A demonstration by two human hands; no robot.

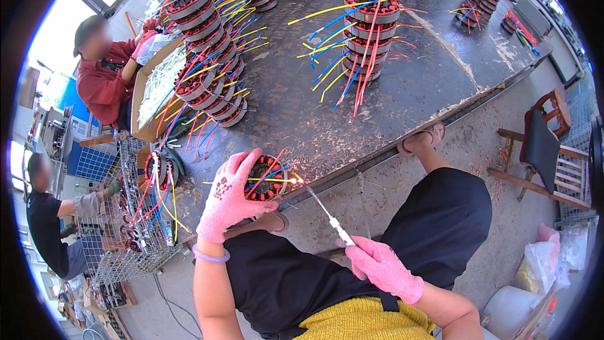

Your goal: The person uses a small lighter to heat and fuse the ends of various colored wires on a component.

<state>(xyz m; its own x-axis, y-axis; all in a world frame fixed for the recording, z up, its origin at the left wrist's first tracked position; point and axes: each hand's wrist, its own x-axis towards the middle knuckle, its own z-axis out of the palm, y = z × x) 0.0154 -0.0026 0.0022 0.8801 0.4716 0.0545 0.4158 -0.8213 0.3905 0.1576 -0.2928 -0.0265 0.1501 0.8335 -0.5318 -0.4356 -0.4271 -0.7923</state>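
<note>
My left hand (229, 196), in a pink glove, grips a motor stator (272, 190) by its side at the table's near edge. Red, blue and yellow wires stick out of the ring, which has red windings inside. My gloved right hand (385, 271) is closed round the white handle of a thin torch (340, 230). The torch's slim metal tube points up and left toward the stator. Beside the stator's right rim, a bright orange flame (296, 180) glows at the wire ends. Just left of my left hand stands another stator (161, 170) with long wires.
Stacks of wired stators (211, 56) fill the table's left side; another stack (372, 38) stands farther back. The dark table (277, 82) has its edge close by me. Left are an open carton (148, 97), a wire cage (104, 239) and two co-workers. Right, a wooden chair (544, 151).
</note>
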